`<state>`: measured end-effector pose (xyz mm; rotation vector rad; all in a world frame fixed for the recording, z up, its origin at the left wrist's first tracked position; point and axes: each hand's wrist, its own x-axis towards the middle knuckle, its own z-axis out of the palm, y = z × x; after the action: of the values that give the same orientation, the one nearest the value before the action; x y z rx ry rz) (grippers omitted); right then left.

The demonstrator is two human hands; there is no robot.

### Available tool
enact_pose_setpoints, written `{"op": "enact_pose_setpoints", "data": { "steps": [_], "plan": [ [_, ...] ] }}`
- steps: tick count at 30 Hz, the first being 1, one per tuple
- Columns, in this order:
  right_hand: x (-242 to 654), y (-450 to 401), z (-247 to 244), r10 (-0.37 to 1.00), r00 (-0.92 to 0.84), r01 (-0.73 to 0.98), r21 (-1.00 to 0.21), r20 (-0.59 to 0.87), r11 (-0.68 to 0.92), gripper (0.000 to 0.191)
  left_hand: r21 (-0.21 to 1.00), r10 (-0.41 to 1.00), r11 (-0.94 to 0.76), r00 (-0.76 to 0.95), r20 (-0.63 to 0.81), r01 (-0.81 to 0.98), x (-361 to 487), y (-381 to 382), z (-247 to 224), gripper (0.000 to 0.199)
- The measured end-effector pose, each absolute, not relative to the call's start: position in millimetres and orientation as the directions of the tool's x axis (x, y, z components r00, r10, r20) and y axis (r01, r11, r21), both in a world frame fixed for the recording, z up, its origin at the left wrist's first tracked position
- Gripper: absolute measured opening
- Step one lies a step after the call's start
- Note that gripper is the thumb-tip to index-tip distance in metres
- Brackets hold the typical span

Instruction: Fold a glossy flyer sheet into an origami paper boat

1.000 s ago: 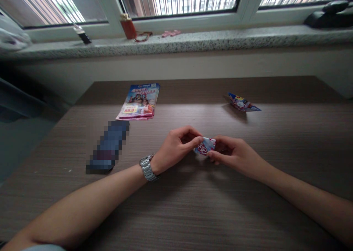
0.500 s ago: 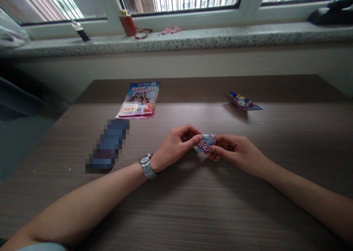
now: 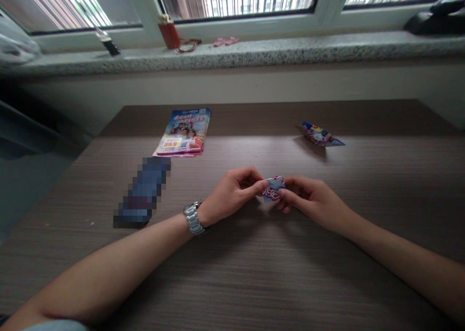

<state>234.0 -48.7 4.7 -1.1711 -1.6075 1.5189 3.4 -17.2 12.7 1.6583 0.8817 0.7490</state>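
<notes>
Your left hand [image 3: 232,194] and right hand [image 3: 312,201] both pinch a small folded paper [image 3: 273,188] between thumbs and curled fingers, over the table [image 3: 254,277]. A watch [image 3: 193,218] circles your left wrist. Beyond your left hand lie a blurred object [image 3: 142,191] and a leaflet [image 3: 183,132]; beyond your right, a paper boat [image 3: 320,134]

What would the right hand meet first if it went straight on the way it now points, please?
The folded printed paper: the right hand grips it. Just beyond, the left hand holds its other side.
</notes>
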Motion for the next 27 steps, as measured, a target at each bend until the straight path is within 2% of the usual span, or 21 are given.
{"op": "enact_pose_setpoints", "data": {
  "steps": [4,18,27],
  "plan": [
    [234.4,-47.8,6.4,0.892,-0.426,0.204,-0.977,-0.152,-0.069,0.035,0.961,0.843,-0.188,0.536,0.051,0.205,3.0,-17.3,11.4,0.029],
    [239.7,-46.2,7.4,0.893,-0.435,0.235,-0.972,-0.113,-0.009,0.030,0.946,0.845,-0.219,0.531,0.062,0.239,1.8,-16.8,15.4,0.034],
    [239.0,-47.8,8.4,0.859,-0.488,0.226,-0.973,-0.157,-0.049,0.032,0.928,0.834,-0.263,0.546,0.080,0.265,1.0,-17.1,14.4,0.027]
  ]
}}
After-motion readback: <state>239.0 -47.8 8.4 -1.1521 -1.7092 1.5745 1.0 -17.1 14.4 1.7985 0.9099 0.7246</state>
